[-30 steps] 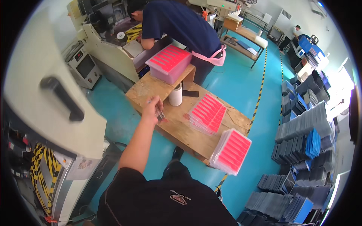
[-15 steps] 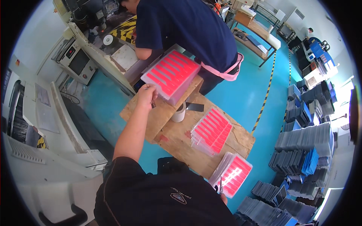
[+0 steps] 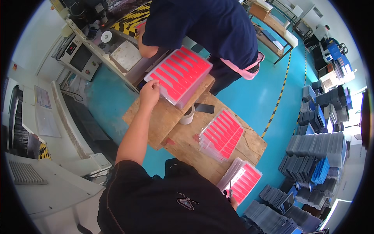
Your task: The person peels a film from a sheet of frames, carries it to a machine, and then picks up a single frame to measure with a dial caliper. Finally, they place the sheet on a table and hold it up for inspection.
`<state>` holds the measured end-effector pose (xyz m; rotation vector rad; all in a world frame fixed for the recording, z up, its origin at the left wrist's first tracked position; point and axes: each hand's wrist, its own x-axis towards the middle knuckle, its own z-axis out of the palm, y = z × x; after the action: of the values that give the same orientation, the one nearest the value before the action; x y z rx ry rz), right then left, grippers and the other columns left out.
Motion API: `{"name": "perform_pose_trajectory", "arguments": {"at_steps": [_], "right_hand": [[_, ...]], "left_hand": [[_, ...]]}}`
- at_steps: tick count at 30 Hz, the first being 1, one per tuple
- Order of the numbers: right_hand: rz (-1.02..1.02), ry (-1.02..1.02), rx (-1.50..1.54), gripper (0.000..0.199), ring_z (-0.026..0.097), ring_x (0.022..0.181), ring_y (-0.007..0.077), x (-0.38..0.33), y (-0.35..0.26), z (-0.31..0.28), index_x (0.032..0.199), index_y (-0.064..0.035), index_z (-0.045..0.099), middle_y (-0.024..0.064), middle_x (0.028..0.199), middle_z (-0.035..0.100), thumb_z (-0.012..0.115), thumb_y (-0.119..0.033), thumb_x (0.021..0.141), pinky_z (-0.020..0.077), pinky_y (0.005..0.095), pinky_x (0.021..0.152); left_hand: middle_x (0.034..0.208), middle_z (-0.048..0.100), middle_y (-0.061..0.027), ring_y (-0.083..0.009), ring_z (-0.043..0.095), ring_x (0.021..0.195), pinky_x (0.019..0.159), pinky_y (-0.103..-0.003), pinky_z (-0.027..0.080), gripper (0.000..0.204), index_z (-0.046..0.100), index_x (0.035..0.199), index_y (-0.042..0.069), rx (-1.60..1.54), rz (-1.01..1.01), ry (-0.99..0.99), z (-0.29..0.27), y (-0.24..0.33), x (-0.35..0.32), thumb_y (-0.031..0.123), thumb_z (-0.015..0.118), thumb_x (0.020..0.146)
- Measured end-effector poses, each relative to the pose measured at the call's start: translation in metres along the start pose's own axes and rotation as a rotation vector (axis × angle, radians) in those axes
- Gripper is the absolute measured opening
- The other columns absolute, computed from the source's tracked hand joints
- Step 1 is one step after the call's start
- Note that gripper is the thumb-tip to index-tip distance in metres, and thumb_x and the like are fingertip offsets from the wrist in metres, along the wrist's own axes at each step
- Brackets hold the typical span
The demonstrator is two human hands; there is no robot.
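Note:
A tall stack of clear plastic sheets with red strips (image 3: 179,76) stands on a raised wooden box (image 3: 163,124) ahead of me. My left hand (image 3: 150,94) is closed at the near left corner of this stack, fingers pinching the edge of the top sheet. My right hand (image 3: 233,202) shows only in part past my shirt, at lower right. From it rises a thin metal tool (image 3: 230,187), its kind unclear, in front of another red-striped stack (image 3: 245,181). Between the two stacks, a lower pile of red-striped sheets (image 3: 222,134) lies on the wooden table (image 3: 183,144).
A co-worker in a dark blue shirt (image 3: 210,31) leans over a machine (image 3: 124,56) just beyond the tall stack. A white tape roll (image 3: 187,117) and a dark flat piece (image 3: 204,108) lie beside the box. Several grey sheet stacks (image 3: 315,144) line the floor at right.
My view has shifted slightly, moving the table a little to the right. My left hand stays at the stack's corner, its fingers now more curled. The co-worker's forearm shows more.

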<state>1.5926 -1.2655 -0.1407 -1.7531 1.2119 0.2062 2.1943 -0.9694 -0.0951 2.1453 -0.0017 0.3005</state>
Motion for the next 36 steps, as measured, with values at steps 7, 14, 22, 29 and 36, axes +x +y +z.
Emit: {"name": "perform_pose_trajectory", "arguments": {"at_steps": [7, 14, 22, 29, 36], "right_hand": [[-0.009, 0.013, -0.01, 0.03, 0.043, 0.061, 0.0091, -0.009, -0.012, 0.002, 0.073, 0.0005, 0.05, 0.002, 0.062, 0.048, 0.068, -0.018, 0.089, 0.0359, 0.0314, 0.052], [-0.06, 0.014, 0.042, 0.028, 0.042, 0.061, 0.0087, -0.007, 0.008, 0.006, 0.074, 0.0002, 0.052, 0.0006, 0.062, 0.047, 0.068, -0.017, 0.089, 0.035, 0.0312, 0.052], [0.001, 0.025, 0.043, 0.029, 0.04, 0.062, 0.0083, -0.008, 0.003, 0.01, 0.073, 0.0008, 0.052, -0.0005, 0.063, 0.045, 0.069, -0.018, 0.088, 0.0338, 0.0311, 0.052], [-0.326, 0.058, -0.097, 0.03, 0.049, 0.056, 0.0194, 0.019, 0.067, 0.001, 0.077, 0.0015, 0.056, 0.012, 0.06, 0.053, 0.072, -0.023, 0.084, 0.0413, 0.0379, 0.055], [-0.191, -0.037, -0.043, 0.026, 0.06, 0.072, 0.0162, -0.004, -0.046, -0.013, 0.098, 0.0004, 0.067, 0.0104, 0.079, 0.067, 0.067, -0.024, 0.089, 0.048, 0.0335, 0.062]], "left_hand": [[0.088, 0.067, -0.0143, -0.0282, 0.064, 0.078, 0.073, -0.037, 0.05, 0.023, 0.068, 0.107, 0.006, 0.007, 0.002, -0.066, -0.014, 0.007, -0.015, 0.014, 0.059, 0.088], [0.095, 0.065, -0.0135, -0.0286, 0.063, 0.083, 0.075, -0.036, 0.051, 0.028, 0.068, 0.113, 0.01, 0.162, 0.231, -0.102, -0.016, 0.008, -0.023, 0.011, 0.061, 0.085], [0.09, 0.064, -0.0121, -0.0256, 0.062, 0.078, 0.072, -0.035, 0.05, 0.025, 0.068, 0.109, 0.008, 0.056, 0.271, -0.115, -0.017, 0.028, -0.027, 0.012, 0.061, 0.085], [0.086, 0.06, 0.0024, -0.0084, 0.057, 0.072, 0.063, -0.025, 0.048, 0.019, 0.061, 0.109, 0.012, -0.814, -0.338, -0.712, 0.014, 0.073, -0.119, 0.017, 0.064, 0.091], [0.088, 0.064, -0.0038, -0.0118, 0.063, 0.068, 0.059, -0.027, 0.051, 0.035, 0.051, 0.121, 0.013, -0.889, -0.898, -1.279, 0.038, 0.103, -0.209, 0.04, 0.048, 0.1]]}}
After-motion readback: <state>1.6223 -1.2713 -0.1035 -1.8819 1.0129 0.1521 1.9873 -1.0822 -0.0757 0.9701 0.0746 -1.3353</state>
